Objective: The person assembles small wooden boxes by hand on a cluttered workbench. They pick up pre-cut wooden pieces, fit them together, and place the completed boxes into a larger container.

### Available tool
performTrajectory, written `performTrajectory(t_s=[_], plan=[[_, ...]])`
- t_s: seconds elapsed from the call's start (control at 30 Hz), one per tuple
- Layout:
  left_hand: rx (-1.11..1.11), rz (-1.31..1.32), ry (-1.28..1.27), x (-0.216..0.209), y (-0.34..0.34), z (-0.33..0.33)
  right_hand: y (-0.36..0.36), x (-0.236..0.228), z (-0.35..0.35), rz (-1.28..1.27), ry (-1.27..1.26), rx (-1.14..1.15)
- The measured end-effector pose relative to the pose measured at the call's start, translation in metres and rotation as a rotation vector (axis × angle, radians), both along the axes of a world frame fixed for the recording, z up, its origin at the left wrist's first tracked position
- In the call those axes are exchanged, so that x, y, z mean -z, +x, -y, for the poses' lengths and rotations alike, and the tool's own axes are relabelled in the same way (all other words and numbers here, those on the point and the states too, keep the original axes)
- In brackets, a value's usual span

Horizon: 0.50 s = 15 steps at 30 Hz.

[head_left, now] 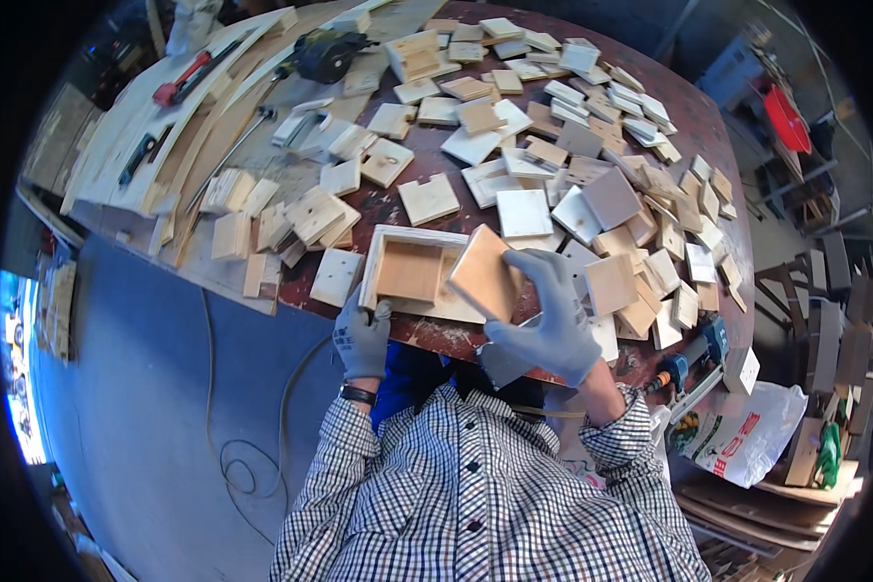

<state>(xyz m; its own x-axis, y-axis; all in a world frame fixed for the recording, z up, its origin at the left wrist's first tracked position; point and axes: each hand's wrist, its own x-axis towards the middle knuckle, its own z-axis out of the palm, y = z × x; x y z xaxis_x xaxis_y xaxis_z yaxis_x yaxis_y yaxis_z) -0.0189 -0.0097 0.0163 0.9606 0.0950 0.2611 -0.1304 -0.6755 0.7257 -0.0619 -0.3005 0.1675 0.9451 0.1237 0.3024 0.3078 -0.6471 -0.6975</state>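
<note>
Head view shows a small wooden box (407,272) at the near edge of the dark red table (700,126), straight in front of the person's checked shirt (470,466). Its walls are pale, thin and straight, with a light rim, while the flat panel inside is a warmer orange-tan; its open side faces up toward the camera. The left hand (362,335), in a grey glove, pinches the box at its lower left corner, thumb and fingers closed on the wall. The right hand (551,325), gloved alike, grips a square board (485,274) by its right side, fingers along the upper edge and thumb near the bottom. This board is smooth, orange-tan on its face and paler along its edge, tilted over the box's right end; whether they touch, I cannot tell. Loose wood blocks (526,213) crowd the tabletop beyond.
</note>
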Motion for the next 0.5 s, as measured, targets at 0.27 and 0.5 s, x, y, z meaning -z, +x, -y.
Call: performTrajectory(t_s=[0.27,0.5], plan=[[-0.002,0.128,0.028,-0.007,0.004,0.007,0.05,0.06,-0.072,0.329,-0.541,-0.118],[0.018,0.049,0.033,-0.007,0.003,0.008,0.032,0.081,-0.072,0.093,-0.395,0.182]])
